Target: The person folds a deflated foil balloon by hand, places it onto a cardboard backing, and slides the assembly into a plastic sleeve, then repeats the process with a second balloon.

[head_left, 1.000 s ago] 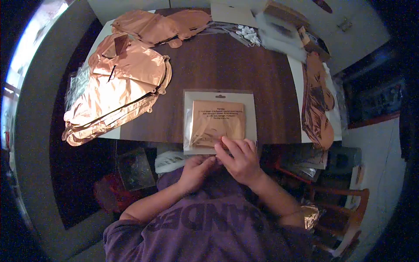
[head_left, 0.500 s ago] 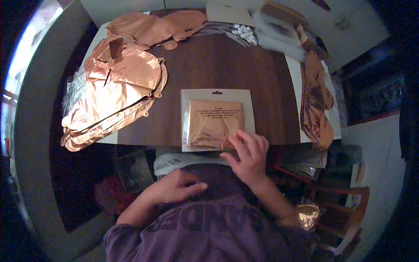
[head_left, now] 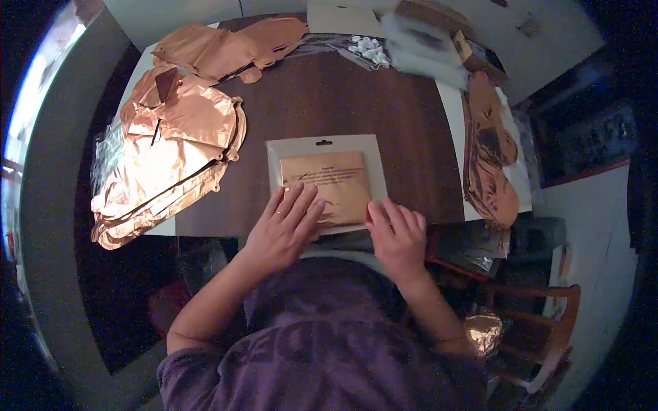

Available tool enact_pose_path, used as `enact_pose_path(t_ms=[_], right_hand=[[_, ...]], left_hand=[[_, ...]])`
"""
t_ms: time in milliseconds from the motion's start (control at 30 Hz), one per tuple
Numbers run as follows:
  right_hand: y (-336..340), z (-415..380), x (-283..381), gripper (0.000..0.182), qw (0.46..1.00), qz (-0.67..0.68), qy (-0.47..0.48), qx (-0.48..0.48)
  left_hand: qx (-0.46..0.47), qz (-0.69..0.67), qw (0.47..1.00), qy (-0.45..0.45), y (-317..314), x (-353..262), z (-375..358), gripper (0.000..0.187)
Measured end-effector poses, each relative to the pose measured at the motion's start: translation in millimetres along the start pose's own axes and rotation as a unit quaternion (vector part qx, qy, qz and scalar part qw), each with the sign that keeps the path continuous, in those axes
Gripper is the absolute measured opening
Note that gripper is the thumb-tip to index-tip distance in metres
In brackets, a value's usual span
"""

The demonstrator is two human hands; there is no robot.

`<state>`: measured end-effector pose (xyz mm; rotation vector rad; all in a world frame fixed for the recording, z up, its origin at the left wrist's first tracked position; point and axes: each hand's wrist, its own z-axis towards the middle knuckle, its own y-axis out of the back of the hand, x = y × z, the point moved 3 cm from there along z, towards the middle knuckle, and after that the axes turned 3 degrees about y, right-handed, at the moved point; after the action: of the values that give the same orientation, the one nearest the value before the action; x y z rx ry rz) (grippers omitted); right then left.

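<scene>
A flat white package (head_left: pixel 380 168) with a hang hole at its top lies at the table's front edge. Inside its clear front shows a folded copper-coloured foil piece (head_left: pixel 343 178) with small dark print. My left hand (head_left: pixel 286 222) rests on the package's lower left part, fingers spread out and flat, a ring on one finger. At the package's lower right corner is my right hand (head_left: pixel 399 236), its fingers bent and thumb against the index finger at the edge. Whatever that pinch may hold is too small to make out.
Copper foil shapes (head_left: pixel 185 130) are piled on the table's left, more (head_left: pixel 233 48) at the back left. White small pieces (head_left: pixel 370 51) and clear plastic bags (head_left: pixel 425 51) lie at the back. Copper foil (head_left: pixel 490 151) lies at the right edge. A wooden chair (head_left: pixel 534 291) stands lower right.
My left hand has moved up from near my body onto the package. My right hand has shifted slightly down to the package's corner, its fingers drawn together. The view has shifted slightly.
</scene>
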<state>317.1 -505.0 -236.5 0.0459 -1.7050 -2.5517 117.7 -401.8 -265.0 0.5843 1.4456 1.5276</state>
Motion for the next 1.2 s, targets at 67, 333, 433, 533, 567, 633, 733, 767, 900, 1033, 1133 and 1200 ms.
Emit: enact_pose_path(t_ms=[67, 333, 433, 533, 567, 633, 733, 767, 900, 1033, 1133, 1200], right_hand=[[2.1, 1.0, 1.4, 0.032, 1.000, -0.002, 0.005, 0.004], [-3.6, -10.7, -8.2, 0.034, 0.999, 0.005, 0.042, 0.004], [0.1, -9.8, -14.5, 0.037, 0.998, 0.024, 0.054, 0.008], [6.3, -4.9, -18.2, 0.041, 0.997, 0.030, 0.065, 0.029], [7.3, -2.9, -19.7, 0.042, 0.997, 0.035, 0.066, 0.035], [8.0, 2.5, -21.9, 0.043, 0.996, 0.043, 0.068, 0.046], [10.3, 10.7, -23.6, 0.043, 0.993, 0.057, 0.075, 0.072], [12.6, 14.1, -25.4, 0.043, 0.991, 0.068, 0.080, 0.089], [30.2, 57.7, -46.8, 0.033, 0.956, 0.184, 0.131, 0.186], [-0.5, 160.7, -79.6, 0.017, 0.926, 0.326, 0.047, 0.184], [-73.8, 256.6, -90.7, 0.015, 0.952, 0.298, 0.069, 0.031], [-109.1, 308.6, -84.4, 0.025, 0.962, 0.259, 0.052, 0.073]], left_hand=[[-0.009, 0.020, 1.000, -0.007, -0.4, 0.4, -0.4, 0.059], [-0.014, 0.043, 0.998, -0.035, 1.1, 3.3, -2.5, 0.055], [-0.019, 0.057, 0.997, -0.038, 2.0, 2.6, -2.7, 0.055], [-0.013, 0.009, 1.000, -0.024, 7.2, 4.2, 0.5, 0.054], [-0.002, 0.003, 1.000, -0.007, 10.0, 4.6, 3.6, 0.056], [0.018, -0.042, 0.999, 0.027, 19.7, 4.4, 9.5, 0.058], [0.007, -0.061, 0.998, 0.027, 28.7, -7.7, 23.5, 0.060], [-0.004, -0.059, 0.998, 0.018, 29.6, -11.4, 27.8, 0.060], [-0.015, -0.027, 0.999, -0.033, 2.0, -6.7, 29.0, 0.060], [-0.016, -0.047, 0.998, -0.032, 0.1, -5.4, 26.3, 0.061], [-0.028, -0.070, 0.997, -0.030, 1.2, -4.4, 24.9, 0.062], [-0.027, -0.074, 0.996, -0.029, 2.9, -4.8, 24.7, 0.063]])
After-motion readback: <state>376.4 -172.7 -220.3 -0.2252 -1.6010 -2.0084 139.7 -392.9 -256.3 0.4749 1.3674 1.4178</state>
